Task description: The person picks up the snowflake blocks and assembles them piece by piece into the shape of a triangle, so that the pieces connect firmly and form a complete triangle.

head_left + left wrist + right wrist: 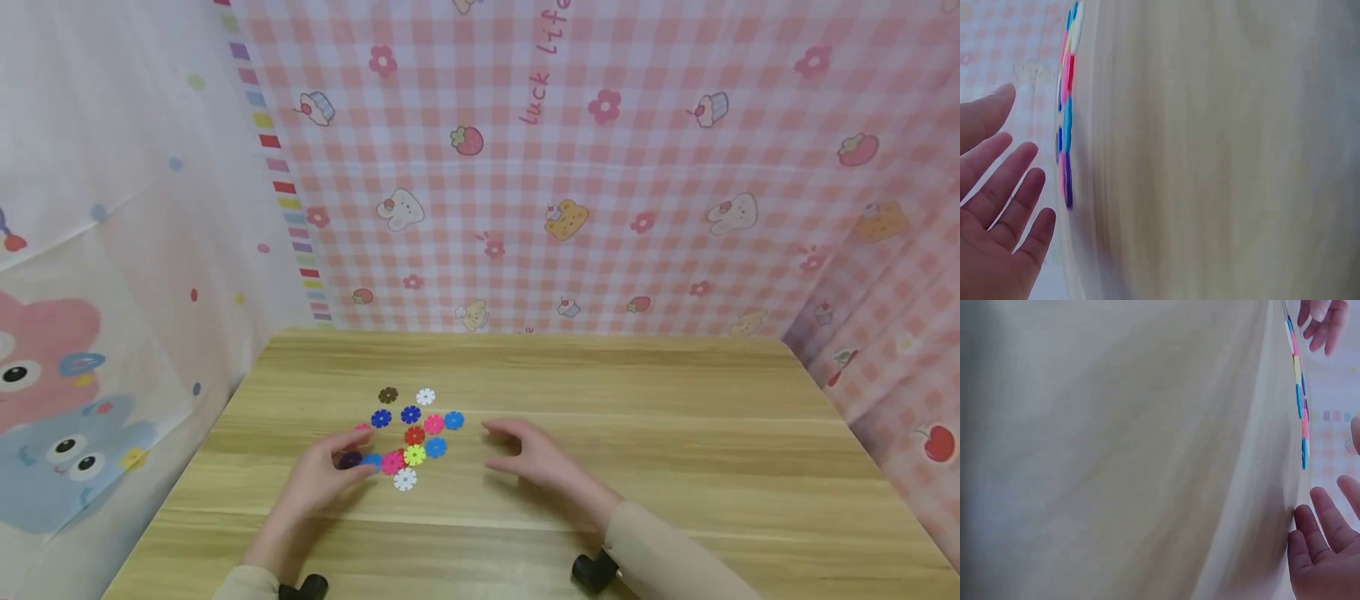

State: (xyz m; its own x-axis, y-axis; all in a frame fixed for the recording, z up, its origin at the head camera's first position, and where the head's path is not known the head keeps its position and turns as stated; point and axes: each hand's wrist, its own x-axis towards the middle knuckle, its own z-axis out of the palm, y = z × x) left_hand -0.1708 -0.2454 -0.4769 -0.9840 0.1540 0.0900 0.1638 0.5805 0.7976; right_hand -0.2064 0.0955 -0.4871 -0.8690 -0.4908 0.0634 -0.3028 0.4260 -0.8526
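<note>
On the wooden table [675,433], notched multicolored discs [410,436] lie clustered. Left hand [318,471] beside them, right hand [536,454] apart; both loosely spread, grasping nothing.

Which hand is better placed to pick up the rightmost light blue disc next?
Probably the right hand: it's open, empty, and nearer the rightmost light blue disc, with no other disc between them. The left hand is open too, but farther off, by the dark purple disc.
</note>
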